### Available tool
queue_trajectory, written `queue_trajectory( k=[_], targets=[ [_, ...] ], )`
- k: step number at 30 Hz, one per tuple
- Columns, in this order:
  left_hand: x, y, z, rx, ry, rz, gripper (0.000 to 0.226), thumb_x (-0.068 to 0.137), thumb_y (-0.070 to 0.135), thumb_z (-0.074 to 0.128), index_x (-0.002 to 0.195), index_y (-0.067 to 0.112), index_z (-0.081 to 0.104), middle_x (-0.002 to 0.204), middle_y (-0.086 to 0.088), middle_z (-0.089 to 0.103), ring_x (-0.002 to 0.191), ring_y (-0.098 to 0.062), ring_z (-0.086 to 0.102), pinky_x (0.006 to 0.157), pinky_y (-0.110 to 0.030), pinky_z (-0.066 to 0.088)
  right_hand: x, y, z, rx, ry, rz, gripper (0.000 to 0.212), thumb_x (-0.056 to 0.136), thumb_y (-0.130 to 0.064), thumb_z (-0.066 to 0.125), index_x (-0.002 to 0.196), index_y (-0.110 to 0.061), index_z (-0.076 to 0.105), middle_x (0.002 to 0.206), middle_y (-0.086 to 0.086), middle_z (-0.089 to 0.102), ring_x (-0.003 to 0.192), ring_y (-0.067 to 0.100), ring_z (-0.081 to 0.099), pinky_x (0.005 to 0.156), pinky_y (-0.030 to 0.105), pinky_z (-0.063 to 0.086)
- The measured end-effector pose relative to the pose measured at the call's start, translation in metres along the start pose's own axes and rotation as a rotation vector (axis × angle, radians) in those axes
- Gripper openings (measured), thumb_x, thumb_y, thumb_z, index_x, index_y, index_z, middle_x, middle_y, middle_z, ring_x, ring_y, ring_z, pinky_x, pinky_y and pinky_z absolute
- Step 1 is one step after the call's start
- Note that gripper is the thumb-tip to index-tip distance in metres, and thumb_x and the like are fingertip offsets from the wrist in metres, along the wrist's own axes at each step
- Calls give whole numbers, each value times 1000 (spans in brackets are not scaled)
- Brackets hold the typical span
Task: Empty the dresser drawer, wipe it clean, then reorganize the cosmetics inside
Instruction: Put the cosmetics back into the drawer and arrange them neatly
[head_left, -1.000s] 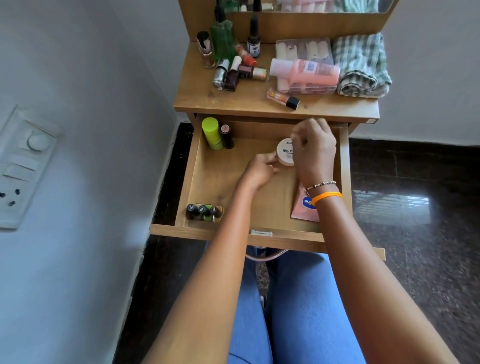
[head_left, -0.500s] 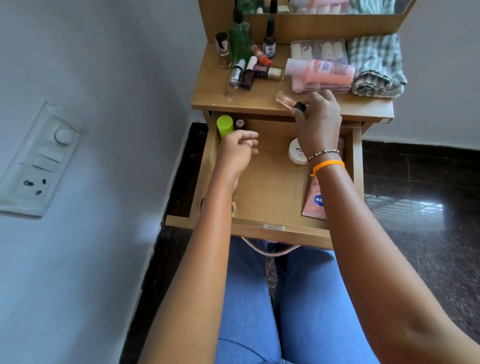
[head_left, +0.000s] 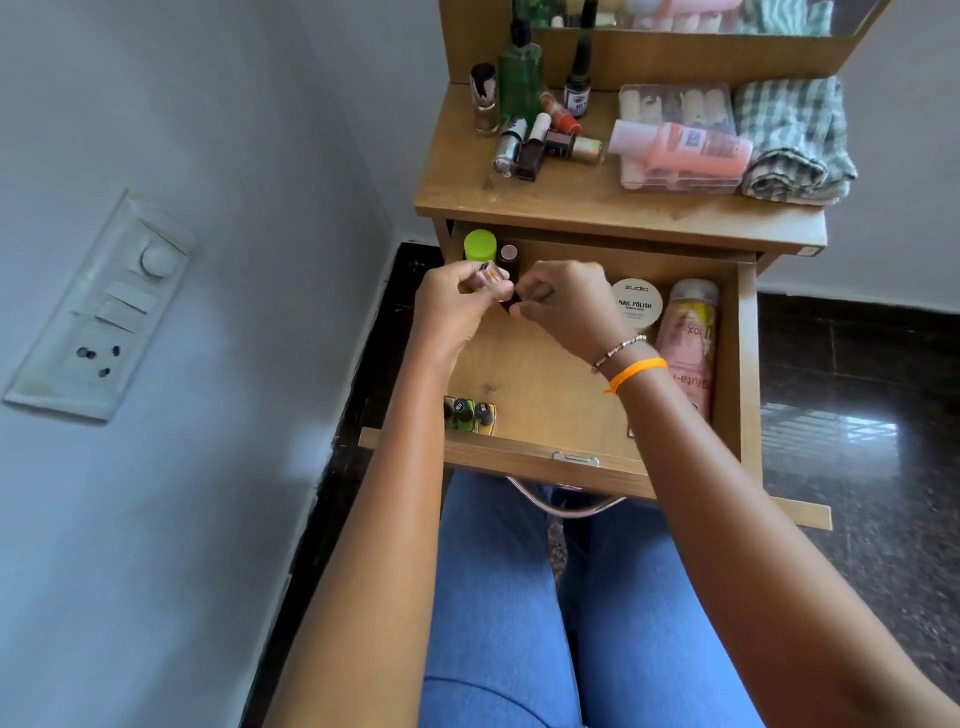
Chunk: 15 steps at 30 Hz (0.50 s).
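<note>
Small bottle (head_left: 488, 276) lying crosswise above open drawer (head_left: 535, 379), black cap rightward; left hand (head_left: 457, 299) gripping body, right hand (head_left: 563, 304) pinching cap

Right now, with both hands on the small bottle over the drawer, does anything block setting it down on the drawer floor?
Nothing visible does. The left hand and right hand hold the small bottle above bare wood of the drawer. The green-capped bottle stands behind it and the white jar to its right, both clear of that patch.

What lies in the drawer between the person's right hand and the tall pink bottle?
In the head view, the white nail polish jar lies between right hand and pink bottle.
</note>
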<state>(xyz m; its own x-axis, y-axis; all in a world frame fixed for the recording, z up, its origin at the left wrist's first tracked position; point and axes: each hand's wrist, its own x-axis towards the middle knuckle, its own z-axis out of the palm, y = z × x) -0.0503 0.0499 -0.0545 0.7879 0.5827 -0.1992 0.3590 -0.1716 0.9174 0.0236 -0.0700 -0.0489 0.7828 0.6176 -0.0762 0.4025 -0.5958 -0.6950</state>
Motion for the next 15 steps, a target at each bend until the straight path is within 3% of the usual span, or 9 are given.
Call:
queue_trajectory(
  k=[3,6,10,15],
  targets=[
    [8,-4,-1,40,44,34,10,81,11,70,88,17,71,77,10,63,75,-4,56,76,-28,47,19,-11,-18,-45,147,-37,18,81,-22,65,96,-13,67,93,9,68,87,26,63,76,32,48],
    [12,-7,-1,89,49,22,11,82,8,67,91,14,71,87,-1,66,73,-3,56,72,-24,46,47,-26,-27,-166,332,-117,34,87,-3,46,118,-11,57,126,12,51,102,37,57,83,41,50],
    [11,-9,0,118,44,-4,14,83,8,67,96,11,72,86,1,63,79,-8,57,80,-28,48,74,-35,-18,-326,263,-100,36,88,-1,46,123,-6,51,144,14,30,106,37,57,84,43,51],
    [9,-9,-4,125,46,12,14,80,13,72,94,11,72,84,3,63,79,-10,56,78,-29,47,71,-36,-7,-329,319,-55,39,90,-15,52,125,-1,44,143,16,29,109,35,55,90,41,47]
  ],
)
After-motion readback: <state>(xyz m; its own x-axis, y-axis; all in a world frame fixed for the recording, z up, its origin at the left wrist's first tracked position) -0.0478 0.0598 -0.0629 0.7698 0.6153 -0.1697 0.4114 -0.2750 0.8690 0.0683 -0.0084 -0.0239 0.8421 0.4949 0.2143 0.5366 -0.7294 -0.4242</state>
